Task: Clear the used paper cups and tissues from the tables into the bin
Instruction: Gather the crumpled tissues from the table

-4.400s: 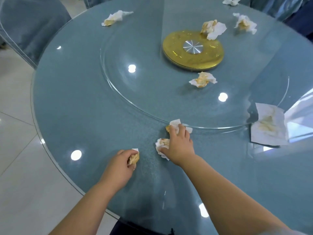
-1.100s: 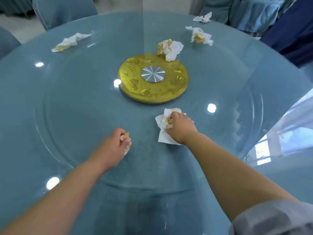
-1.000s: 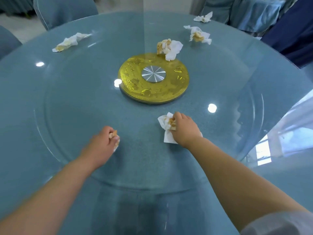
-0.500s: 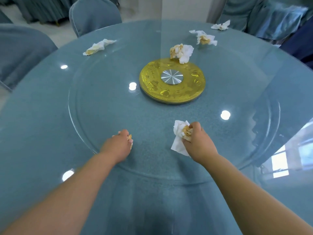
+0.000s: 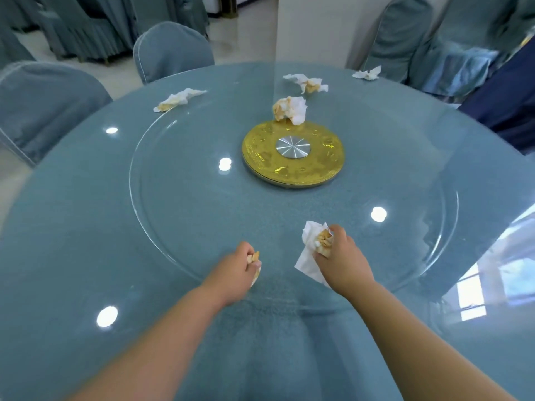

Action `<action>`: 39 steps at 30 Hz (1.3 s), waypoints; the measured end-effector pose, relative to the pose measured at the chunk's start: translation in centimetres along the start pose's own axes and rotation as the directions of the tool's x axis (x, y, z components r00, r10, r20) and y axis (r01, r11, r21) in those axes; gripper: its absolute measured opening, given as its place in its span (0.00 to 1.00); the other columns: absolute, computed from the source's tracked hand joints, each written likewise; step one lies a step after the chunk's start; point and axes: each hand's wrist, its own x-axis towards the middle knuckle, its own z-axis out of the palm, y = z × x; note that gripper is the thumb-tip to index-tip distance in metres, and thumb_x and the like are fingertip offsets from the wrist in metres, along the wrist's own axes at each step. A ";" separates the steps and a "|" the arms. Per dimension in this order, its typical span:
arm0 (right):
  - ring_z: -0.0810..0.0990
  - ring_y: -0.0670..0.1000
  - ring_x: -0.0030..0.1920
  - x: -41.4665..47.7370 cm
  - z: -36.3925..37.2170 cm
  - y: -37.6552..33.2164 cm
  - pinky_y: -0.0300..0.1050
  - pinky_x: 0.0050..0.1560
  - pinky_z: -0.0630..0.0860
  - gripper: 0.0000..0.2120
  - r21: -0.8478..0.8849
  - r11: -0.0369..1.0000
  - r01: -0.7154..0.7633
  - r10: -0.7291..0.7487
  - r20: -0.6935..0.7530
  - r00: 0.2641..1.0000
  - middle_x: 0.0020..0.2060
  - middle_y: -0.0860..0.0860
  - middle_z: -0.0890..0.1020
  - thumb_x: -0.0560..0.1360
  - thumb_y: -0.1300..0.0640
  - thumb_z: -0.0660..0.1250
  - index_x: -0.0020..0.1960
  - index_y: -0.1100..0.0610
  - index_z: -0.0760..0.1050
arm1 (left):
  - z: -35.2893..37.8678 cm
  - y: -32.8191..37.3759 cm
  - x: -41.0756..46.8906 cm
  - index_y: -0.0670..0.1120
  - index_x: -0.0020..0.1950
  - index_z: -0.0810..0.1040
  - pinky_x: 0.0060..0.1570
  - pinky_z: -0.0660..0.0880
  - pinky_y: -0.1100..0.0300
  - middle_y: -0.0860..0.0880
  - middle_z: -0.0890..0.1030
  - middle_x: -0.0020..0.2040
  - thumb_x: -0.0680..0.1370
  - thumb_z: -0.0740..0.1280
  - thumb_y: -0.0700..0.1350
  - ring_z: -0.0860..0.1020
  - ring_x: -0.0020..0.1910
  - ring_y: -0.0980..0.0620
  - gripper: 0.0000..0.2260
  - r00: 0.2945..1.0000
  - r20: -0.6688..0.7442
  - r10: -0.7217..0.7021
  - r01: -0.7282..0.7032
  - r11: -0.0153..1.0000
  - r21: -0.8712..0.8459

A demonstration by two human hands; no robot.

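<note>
Presently, left hand [image 5: 234, 269]: clenches small wad [image 5: 254, 257], over tabletop [image 5: 86, 227].
Right hand [image 5: 341, 261]: grips stained bunch [image 5: 311, 247], white corner hanging down.
Loose tissues [image 5: 178, 99]: four, far side; one just behind gold hub [image 5: 260, 151].

Round teal table [image 5: 72, 227] carrying glass turntable [image 5: 179, 198], gold hub [image 5: 260, 157] sitting centre frame, four stained tissues [image 5: 178, 99] lying across upper frame, one just beside hub

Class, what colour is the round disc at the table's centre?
Gold, with a silver hub, on the disc; head view.
</note>
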 end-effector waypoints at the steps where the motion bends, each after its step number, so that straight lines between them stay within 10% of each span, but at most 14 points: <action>1: 0.75 0.57 0.57 -0.2 0.0 0.2 0.44 0.47 0.68 0.26 -0.002 1.000 -0.011 0.011 0.003 1.000 0.64 0.55 0.71 0.78 0.54 0.61 0.73 0.53 0.58 | -0.2 -0.3 -0.2 0.46 0.52 0.67 0.41 0.68 0.56 0.46 0.77 0.44 0.80 0.60 0.46 0.75 0.43 0.46 0.04 0.999 -0.037 0.003 -0.004 1.000 -0.015; 9: 0.73 0.51 0.52 -1.3 0.2 -0.6 0.44 0.47 0.70 0.24 0.000 1.000 -0.017 0.017 0.040 0.999 0.59 0.52 0.72 0.76 0.51 0.63 0.70 0.52 0.62 | -2.6 -2.3 -1.3 0.47 0.49 0.69 0.32 0.64 0.71 0.50 0.74 0.40 0.78 0.63 0.39 0.70 0.36 0.53 0.04 0.972 -0.236 0.011 -0.034 0.995 -0.093; 25: 0.73 0.52 0.56 -6.4 -1.2 -3.5 0.44 0.50 0.70 0.25 0.042 0.997 0.060 -0.057 -0.052 0.997 0.61 0.51 0.72 0.75 0.46 0.66 0.69 0.51 0.65 | -5.2 -2.5 -5.7 0.47 0.52 0.76 0.43 0.65 0.64 0.48 0.77 0.48 0.77 0.66 0.40 0.74 0.46 0.50 0.05 0.948 -0.310 0.077 -0.115 0.988 -0.107; 30: 0.73 0.51 0.52 -8.0 -0.9 -4.1 0.45 0.48 0.72 0.22 0.032 0.999 0.029 -0.027 -0.064 0.998 0.55 0.50 0.72 0.74 0.46 0.67 0.64 0.51 0.67 | -6.0 -3.3 -7.2 0.45 0.47 0.75 0.38 0.63 0.79 0.47 0.75 0.45 0.77 0.66 0.38 0.73 0.43 0.50 0.03 0.933 -0.334 0.135 -0.173 0.981 -0.086; 39: 0.74 0.52 0.54 -8.3 0.8 -7.8 0.45 0.51 0.72 0.24 0.052 0.997 -0.049 0.053 -0.089 0.995 0.58 0.50 0.72 0.73 0.45 0.67 0.65 0.52 0.66 | -9.8 -6.5 -6.0 0.46 0.47 0.71 0.42 0.65 0.62 0.47 0.75 0.50 0.79 0.64 0.46 0.75 0.49 0.50 0.05 0.953 -0.284 0.102 -0.131 0.988 -0.083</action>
